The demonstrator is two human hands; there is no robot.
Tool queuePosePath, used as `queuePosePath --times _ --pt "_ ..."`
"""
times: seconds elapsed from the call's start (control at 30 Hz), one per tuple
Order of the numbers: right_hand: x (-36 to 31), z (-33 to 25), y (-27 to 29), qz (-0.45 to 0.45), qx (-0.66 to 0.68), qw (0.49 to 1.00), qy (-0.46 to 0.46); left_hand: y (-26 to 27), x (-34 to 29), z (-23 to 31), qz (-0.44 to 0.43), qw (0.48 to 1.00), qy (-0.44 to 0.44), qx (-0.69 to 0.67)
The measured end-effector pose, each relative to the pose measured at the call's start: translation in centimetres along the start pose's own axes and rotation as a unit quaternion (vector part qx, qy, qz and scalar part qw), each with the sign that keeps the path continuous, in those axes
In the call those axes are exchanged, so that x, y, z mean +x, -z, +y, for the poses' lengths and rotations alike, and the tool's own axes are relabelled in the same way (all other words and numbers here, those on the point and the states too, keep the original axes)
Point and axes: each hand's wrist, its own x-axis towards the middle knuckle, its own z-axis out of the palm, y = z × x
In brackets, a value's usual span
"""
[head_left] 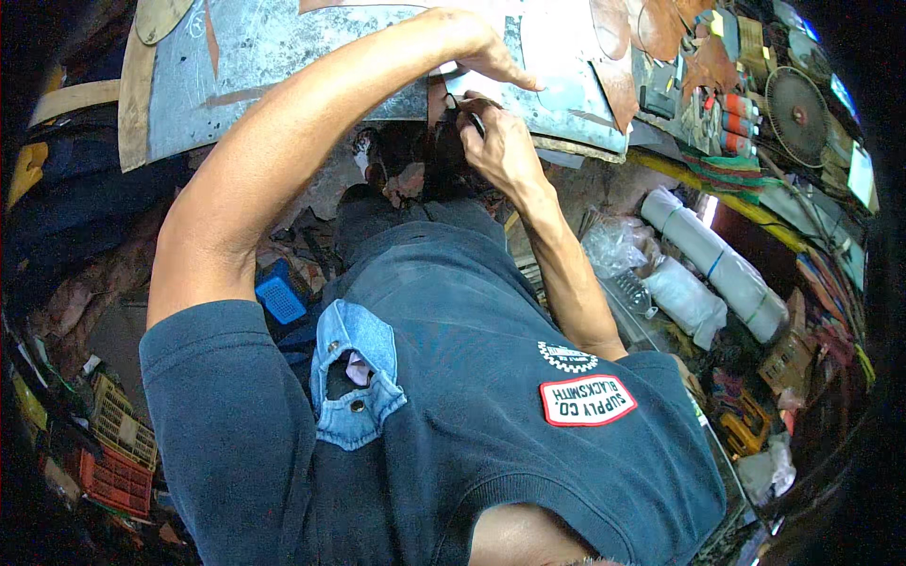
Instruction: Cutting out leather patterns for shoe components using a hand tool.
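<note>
My left hand (486, 55) reaches over the table in a wide bend of the arm. Its fingers stretch out to the right, with the fingertips down on a bright, pale sheet (566, 94). Close below it, at the table's near edge, my right hand (500, 141) is closed in a pinch round a slim dark tool (478, 102); the tool's exact kind cannot be made out. Beside the tool, a strip of brown leather (436, 99) lies at the table edge. Glare washes out part of the work under my left hand.
The metal-topped table (283, 61) carries brown leather pieces (618, 92). A round fan (798, 115) and red-banded spools (739, 124) stand at the right. Lower right lies a wrapped plastic roll (713, 264). A blue basket (281, 294) and stacked crates (115, 479) are at the left.
</note>
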Motion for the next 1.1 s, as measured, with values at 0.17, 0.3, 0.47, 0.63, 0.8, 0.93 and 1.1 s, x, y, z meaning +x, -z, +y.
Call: queuePosePath --times 0.17,0.3,0.47,0.63,0.8,0.93,1.1 --pt "-0.2 0.3 -0.2 0.024 0.0 0.999 0.025 3.0 -2.2 0.6 -0.092 0.992 -0.025 0.079" --pt "-0.4 0.2 0.1 0.013 0.017 0.999 0.032 0.1 -3.1 -2.0 0.043 0.989 -0.068 0.123" --pt "-0.3 0.4 0.4 0.0 0.027 0.999 0.045 -1.9 -3.9 -3.5 0.092 0.971 -0.107 0.191" --pt "1.0 1.7 2.3 -0.028 -0.009 0.989 0.144 -2.5 -5.5 -3.6 0.166 0.969 -0.106 0.146" --pt "3.6 3.3 5.0 -0.122 -0.088 0.971 0.187 -2.4 -5.6 -2.6 0.139 0.98 -0.059 0.128" --pt "4.6 4.0 5.7 -0.145 -0.096 0.962 0.211 -2.9 -5.7 -1.1 0.12 0.988 -0.004 0.102" --pt "4.9 5.3 7.1 -0.155 -0.084 0.96 0.215 -4.6 -5.6 -0.3 0.145 0.985 0.036 0.083"
